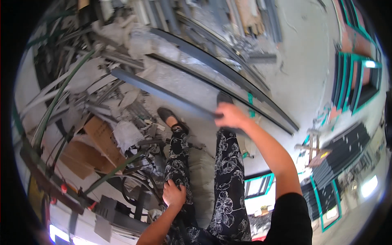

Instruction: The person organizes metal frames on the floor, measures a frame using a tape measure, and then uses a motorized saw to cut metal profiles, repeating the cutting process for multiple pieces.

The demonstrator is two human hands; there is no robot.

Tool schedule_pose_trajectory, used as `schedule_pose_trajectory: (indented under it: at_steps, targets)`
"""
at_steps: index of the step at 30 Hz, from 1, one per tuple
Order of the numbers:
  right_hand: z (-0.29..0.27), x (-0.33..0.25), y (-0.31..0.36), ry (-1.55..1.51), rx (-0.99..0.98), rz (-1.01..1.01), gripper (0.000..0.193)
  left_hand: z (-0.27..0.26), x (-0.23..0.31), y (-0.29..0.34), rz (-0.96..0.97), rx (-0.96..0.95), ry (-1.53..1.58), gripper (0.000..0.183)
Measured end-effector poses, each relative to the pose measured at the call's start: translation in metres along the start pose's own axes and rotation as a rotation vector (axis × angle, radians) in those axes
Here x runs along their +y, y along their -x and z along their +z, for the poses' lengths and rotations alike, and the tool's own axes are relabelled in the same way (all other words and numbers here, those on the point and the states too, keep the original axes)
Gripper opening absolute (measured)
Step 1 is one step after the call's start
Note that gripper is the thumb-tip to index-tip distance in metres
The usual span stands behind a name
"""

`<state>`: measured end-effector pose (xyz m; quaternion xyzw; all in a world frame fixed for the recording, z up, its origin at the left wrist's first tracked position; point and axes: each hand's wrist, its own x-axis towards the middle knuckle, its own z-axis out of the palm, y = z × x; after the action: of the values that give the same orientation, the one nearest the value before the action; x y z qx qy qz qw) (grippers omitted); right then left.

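Observation:
My right hand (pixel 230 116) is closed around the near end of a long dark grey metal profile (pixel 163 91), which slants away to the far left. My left hand (pixel 174 193) lies on the patterned trousers (pixel 179 159) over my left leg, holding nothing, its fingers somewhat bent and apart. Past the held piece, a thin dark profile (pixel 216 86) and a wider, bowed-looking grey profile (pixel 228 71) lie on the floor, roughly parallel to it. Beside the thin one there is a scrap of green tape (pixel 250 104).
Offcuts and plastic wrap heap up at the far left, with an open cardboard box (pixel 100 139) nearer. A machine frame with hoses (pixel 53 175) stands at the left. More profiles (pixel 249 18) lie ahead. Green-edged window frames (pixel 351 81) lean at the right, near stacked dark profiles (pixel 343 147).

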<state>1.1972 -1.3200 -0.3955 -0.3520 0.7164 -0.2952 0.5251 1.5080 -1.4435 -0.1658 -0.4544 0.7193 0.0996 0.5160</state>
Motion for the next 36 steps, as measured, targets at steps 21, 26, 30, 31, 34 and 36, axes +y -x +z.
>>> schedule_pose_trajectory:
  at_steps: [21,26,30,31,34,36]
  targets:
    - [-0.096,-0.355,0.201,0.205,0.158,-0.108,0.045,-0.137,-0.051,0.126,0.229,-0.045,1.872,0.067]
    - [-0.101,-0.402,0.213,0.43,0.118,-0.213,0.05,-0.249,-0.117,0.194,0.671,0.457,2.526,0.054]
    - [-0.09,-0.446,0.199,0.421,0.076,-0.271,0.051,-0.258,-0.179,0.242,0.729,0.502,2.525,0.034]
    - [-0.085,-0.457,0.195,0.458,0.065,-0.278,0.05,-0.255,-0.191,0.254,0.765,0.481,2.561,0.034]
    - [-0.06,-0.495,0.17,0.517,-0.009,-0.342,0.045,-0.246,-0.227,0.276,0.95,0.534,2.57,0.03]
    - [-0.04,-0.524,0.154,0.536,-0.07,-0.398,0.045,-0.237,-0.255,0.28,0.929,0.501,2.58,0.029]
